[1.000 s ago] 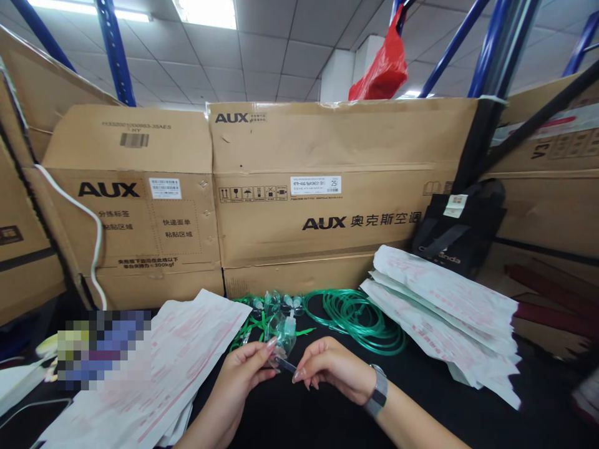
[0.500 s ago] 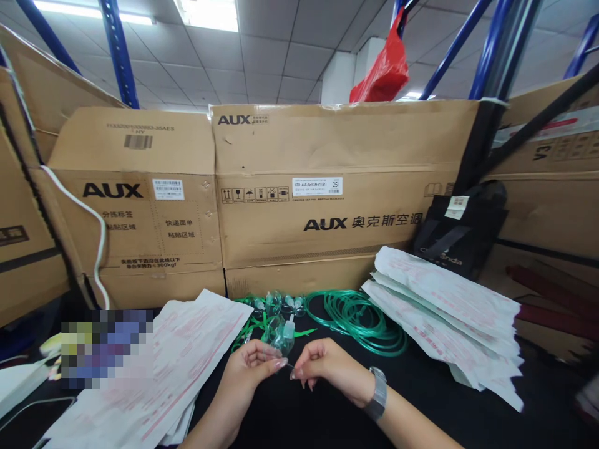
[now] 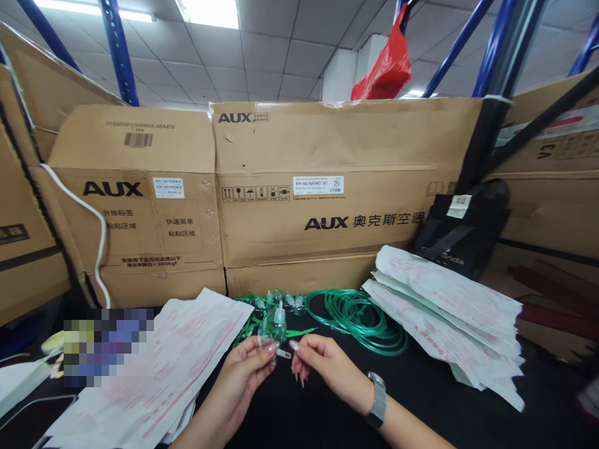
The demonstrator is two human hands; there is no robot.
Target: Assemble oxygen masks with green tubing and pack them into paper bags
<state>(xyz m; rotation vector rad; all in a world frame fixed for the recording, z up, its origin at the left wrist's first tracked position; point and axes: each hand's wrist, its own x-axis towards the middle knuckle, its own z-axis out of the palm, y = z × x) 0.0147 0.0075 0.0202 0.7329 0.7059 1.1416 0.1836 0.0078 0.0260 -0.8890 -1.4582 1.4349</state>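
Note:
A clear green-tinted oxygen mask (image 3: pixel 278 318) stands with its pale connector pointing up. My left hand (image 3: pixel 250 368) pinches its near edge between thumb and fingers. A small pale strip with a hole (image 3: pixel 283 354) sticks out to the right from that pinch. Just right of the strip is my right hand (image 3: pixel 321 365), its fingers loosely bent and apart, with nothing visible in them. Behind the held mask lie several more masks (image 3: pixel 298 304) with green straps (image 3: pixel 302 332). A coil of green tubing (image 3: pixel 358 321) rests to their right.
White printed paper pouches (image 3: pixel 187 349) lie in a pile on the left. Another stack of pouches (image 3: pixel 444 312) is at the right. Cardboard boxes (image 3: pixel 262 237) wall off the back of the black table surface (image 3: pixel 299 418). A black bag (image 3: pixel 463 231) stands at the back right.
My right hand has let go of the small strip and moved slightly apart from it. The mask in my left hand has turned more upright and shifted a little left.

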